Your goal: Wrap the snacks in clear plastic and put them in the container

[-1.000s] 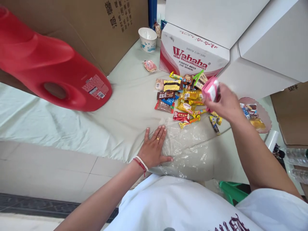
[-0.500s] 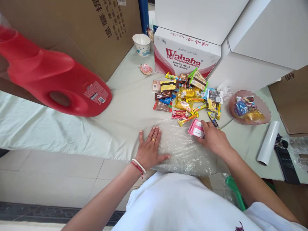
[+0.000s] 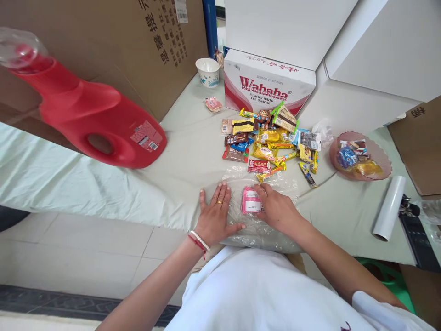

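Observation:
My left hand (image 3: 215, 212) lies flat with fingers spread on the left edge of a clear plastic sheet (image 3: 272, 184) spread over the pale green cloth. My right hand (image 3: 277, 209) rests on the sheet beside it, fingers touching the right side of a pink snack packet (image 3: 250, 200) that lies flat on the plastic. Just beyond the sheet is a pile of several wrapped snacks (image 3: 268, 138).
A big red jug (image 3: 93, 124) lies on its side at the left. A Wahaha carton (image 3: 267, 82) and white boxes stand behind the pile, with a paper cup (image 3: 207, 71). At the right are a pink dish (image 3: 382, 172) of sweets and a white roll (image 3: 389, 208).
My right hand brought the pink packet down from above the snack pile and laid it flat on the plastic sheet near my left hand. My left hand stayed put.

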Demonstrator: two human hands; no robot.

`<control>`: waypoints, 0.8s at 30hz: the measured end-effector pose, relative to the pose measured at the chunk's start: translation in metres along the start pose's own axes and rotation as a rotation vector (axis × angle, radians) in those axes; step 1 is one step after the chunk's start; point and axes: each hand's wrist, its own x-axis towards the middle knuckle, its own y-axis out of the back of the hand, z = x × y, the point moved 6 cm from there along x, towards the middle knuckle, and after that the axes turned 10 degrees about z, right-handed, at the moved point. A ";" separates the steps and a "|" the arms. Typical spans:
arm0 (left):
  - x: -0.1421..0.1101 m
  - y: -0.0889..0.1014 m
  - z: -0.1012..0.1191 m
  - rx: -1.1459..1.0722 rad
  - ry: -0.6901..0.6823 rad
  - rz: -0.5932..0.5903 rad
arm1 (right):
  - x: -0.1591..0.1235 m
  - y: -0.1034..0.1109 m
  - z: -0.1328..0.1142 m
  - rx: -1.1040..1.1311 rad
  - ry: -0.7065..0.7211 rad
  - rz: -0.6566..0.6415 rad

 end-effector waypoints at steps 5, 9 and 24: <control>-0.007 0.001 -0.002 0.005 -0.004 -0.024 | -0.003 0.000 0.001 -0.008 0.015 0.000; -0.009 -0.001 -0.003 0.010 -0.015 -0.015 | -0.008 0.002 0.002 -0.008 -0.006 -0.011; -0.026 0.027 0.008 -0.157 -0.364 0.209 | -0.039 0.000 0.030 0.368 0.047 0.162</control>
